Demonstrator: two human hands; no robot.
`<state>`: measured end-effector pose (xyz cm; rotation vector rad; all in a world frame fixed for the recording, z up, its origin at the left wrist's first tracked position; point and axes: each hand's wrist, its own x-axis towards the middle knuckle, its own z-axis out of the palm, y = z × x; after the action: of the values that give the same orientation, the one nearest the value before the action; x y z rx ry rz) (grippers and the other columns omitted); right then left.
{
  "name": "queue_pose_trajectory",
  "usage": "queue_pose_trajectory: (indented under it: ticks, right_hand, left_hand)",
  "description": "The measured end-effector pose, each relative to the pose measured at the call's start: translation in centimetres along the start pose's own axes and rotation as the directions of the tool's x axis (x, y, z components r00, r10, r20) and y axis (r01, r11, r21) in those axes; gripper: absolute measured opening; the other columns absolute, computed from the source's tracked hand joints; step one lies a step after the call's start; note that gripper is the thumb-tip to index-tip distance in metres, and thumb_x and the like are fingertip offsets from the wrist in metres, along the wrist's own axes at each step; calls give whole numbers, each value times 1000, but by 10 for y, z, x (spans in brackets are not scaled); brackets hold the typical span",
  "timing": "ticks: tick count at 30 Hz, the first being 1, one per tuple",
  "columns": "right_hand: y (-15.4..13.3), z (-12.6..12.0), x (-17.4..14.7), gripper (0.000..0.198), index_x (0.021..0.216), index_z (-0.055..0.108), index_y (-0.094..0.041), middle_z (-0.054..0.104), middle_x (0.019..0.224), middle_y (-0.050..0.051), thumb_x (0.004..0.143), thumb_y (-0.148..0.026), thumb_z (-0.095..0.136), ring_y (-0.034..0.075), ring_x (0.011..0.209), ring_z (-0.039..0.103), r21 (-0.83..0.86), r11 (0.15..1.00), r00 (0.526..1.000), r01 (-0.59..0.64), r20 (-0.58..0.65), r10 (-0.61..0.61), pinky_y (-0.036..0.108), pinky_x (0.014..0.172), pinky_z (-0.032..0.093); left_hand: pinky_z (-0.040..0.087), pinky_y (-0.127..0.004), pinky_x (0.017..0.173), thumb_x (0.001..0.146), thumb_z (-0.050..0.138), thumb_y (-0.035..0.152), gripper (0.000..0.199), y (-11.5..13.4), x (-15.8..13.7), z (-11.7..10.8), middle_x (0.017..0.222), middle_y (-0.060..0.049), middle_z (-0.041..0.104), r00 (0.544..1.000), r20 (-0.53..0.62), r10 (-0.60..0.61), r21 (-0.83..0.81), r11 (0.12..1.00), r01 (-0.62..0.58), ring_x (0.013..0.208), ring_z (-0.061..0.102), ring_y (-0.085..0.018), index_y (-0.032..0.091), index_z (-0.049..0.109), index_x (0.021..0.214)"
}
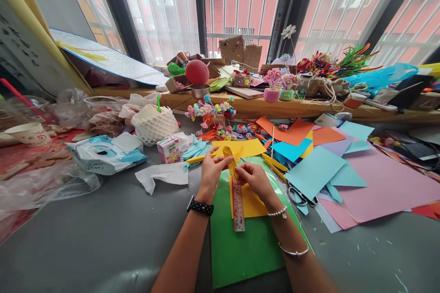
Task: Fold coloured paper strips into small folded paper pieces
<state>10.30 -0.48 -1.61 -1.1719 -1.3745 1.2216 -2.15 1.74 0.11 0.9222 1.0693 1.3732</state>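
Between my two hands is a folded strip of yellow paper (231, 159), raised over the green mat (254, 247). The fingers of my left hand (213, 170) pinch its upper left side. My right hand (255, 181) grips the strip lower down, thumb and forefinger together. Below them a clear ruler with a pink pattern (238, 208) lies on a yellow sheet (252, 201), which rests on the mat. More yellow paper (252, 147) lies flat just beyond my hands.
Scissors (298, 197) lie right of the mat, by blue paper sheets (314, 171) and a large pink sheet (385, 187). On the left are a wipes pack (106, 153), a small box (168, 150) and a tissue (163, 176). Crafts crowd the window ledge (250, 104).
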Motion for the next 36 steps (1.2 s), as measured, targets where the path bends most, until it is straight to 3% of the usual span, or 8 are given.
queue_pose_trajectory:
  ticks: [4,7,10,18,25,32,36]
  right_hand:
    - [0,0,0,29,62,54,-14,57,51,0,65,-42,58,12,45,56,32,999,998,42,-38,-40,22,46,46]
    - [0,0,0,29,63,55,-14,56,51,-1,66,-42,57,11,45,56,55,995,989,79,-131,-71,22,46,46]
    - [0,-1,-1,29,64,55,-14,57,52,-1,67,-43,56,11,45,56,74,993,976,94,-204,-77,22,47,45]
    - [0,-11,0,30,63,55,-14,58,58,2,71,-43,51,11,48,54,-60,992,988,115,-95,-121,22,47,43]
    - [-3,-12,-1,23,62,53,-15,52,51,-2,67,-38,57,10,46,51,-73,983,966,171,-185,-181,22,46,40]
    - [-2,-11,-1,22,58,52,-16,50,51,-3,66,-36,57,9,47,48,59,988,972,144,-197,-130,22,49,39]
    - [0,-13,0,22,59,55,-15,51,53,-2,64,-36,59,9,49,46,25,992,964,127,-239,-118,22,49,37]
  left_hand:
    - [47,-23,60,54,69,20,57,0,1,2,62,3,56,1000,8,-23,-10,1000,23,60,58,-10,14,40,103]
    - [45,-21,58,53,70,22,53,-2,1,3,61,3,56,990,109,-88,27,996,85,57,56,-9,13,43,98]
    - [43,-20,57,51,72,22,51,-3,-1,3,62,2,58,977,198,-80,90,994,63,58,55,-8,12,47,94]
    - [43,-21,59,53,69,23,29,-2,-2,0,63,0,61,982,184,-34,147,989,7,59,56,-10,13,56,77]
    - [44,-23,59,55,67,26,24,-8,0,1,70,-4,63,966,259,-1,277,958,-74,65,57,-13,11,61,73]
    - [45,-24,58,56,66,33,34,-10,-1,1,78,-6,61,936,350,40,315,936,-158,69,57,-15,12,58,82]
    - [43,-23,56,55,67,32,33,-10,-3,2,70,-4,60,924,376,61,329,924,-195,61,55,-12,11,58,79]
